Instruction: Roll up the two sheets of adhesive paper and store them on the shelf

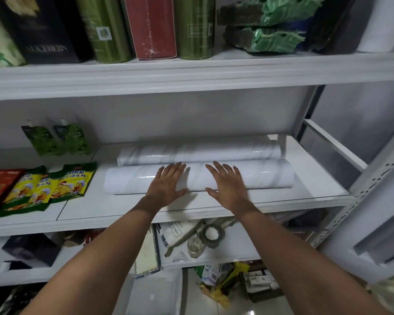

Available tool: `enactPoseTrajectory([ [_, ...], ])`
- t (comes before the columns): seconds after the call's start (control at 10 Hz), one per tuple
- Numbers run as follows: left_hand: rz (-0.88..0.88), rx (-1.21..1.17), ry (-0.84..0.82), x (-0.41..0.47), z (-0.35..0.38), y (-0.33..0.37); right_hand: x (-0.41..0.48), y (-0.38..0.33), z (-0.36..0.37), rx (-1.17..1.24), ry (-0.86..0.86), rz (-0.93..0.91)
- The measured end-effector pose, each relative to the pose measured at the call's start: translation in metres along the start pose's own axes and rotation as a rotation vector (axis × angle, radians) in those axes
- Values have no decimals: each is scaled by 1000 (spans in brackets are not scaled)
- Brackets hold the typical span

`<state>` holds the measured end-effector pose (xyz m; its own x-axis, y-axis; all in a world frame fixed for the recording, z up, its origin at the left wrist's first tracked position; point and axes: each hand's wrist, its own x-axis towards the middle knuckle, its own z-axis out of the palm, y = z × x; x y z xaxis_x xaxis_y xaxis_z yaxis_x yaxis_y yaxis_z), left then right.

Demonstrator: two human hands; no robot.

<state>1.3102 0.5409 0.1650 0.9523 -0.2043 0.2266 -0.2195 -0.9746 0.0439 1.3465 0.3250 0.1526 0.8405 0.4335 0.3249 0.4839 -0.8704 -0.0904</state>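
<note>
In the middle of the frame, two rolls of white marbled adhesive paper lie side by side on the middle shelf (pixel 214 206), with their long sides running from left to right. The front roll (pixel 248 177) is nearer to the shelf edge, and the back roll (pixel 198 152) lies just behind it and touches it along its length. The left hand (pixel 167 184) rests flat on the front roll a little left of the centre, with the fingers stretched out and slightly apart and the thumb pointing to the right. The right hand (pixel 225 183) lies flat on the same roll just right of the centre, also with fingers spread and nothing pinched; the two thumbs point toward each other with a gap between them. Both bare forearms come up from the bottom of the frame. At the left of the same shelf lie yellow and green seasoning packets (pixel 55 185), and behind them stand two green pouches (pixel 57 139). On the upper shelf, at the top of the frame, stand green canisters (pixel 195 26) and a red box (pixel 149 26). Below the middle shelf, near the lower centre, a tape roll (pixel 213 235) lies among other small things.
</note>
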Motion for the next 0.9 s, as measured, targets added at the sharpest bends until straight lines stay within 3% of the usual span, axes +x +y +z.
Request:
enactPoseTrajectory([
  [0.2, -10, -20, -65, -7, -6, 5, -10, -9, -4, 7, -84, 52],
  [0.9, 15, -44, -73, -23, -54, 11, -24, -34, -52, 23, -96, 83],
])
